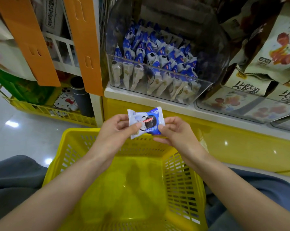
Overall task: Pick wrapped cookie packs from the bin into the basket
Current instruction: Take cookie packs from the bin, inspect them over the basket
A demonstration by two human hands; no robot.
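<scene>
Held one wrapped cookie pack (146,122), blue and white with a dark cookie printed on it, in the air just past the far rim of the yellow basket (77,130) and below the shelf (157,99). Pinched it at both sides: left hand (114,130) on the left edge, right hand (176,132) on the right, fingers (121,121) curled narrowly round the wrapper, thumbs on the printed face. Seemingly gripped that way to turn the print up to the eyes for a check before letting go. Kept the long axis running across, from one hand to the other, nearly level, right end a touch higher, sealed ends out to the sides, face tilted up to the camera. Not yet dropped in; showed nothing on the visible floor of the basket. Left many more such packs stacked on edge in the clear bin (157,69) on the shelf above, within easy reach. Stood printed cartons (247,85) just beside the bin on the right.
</scene>
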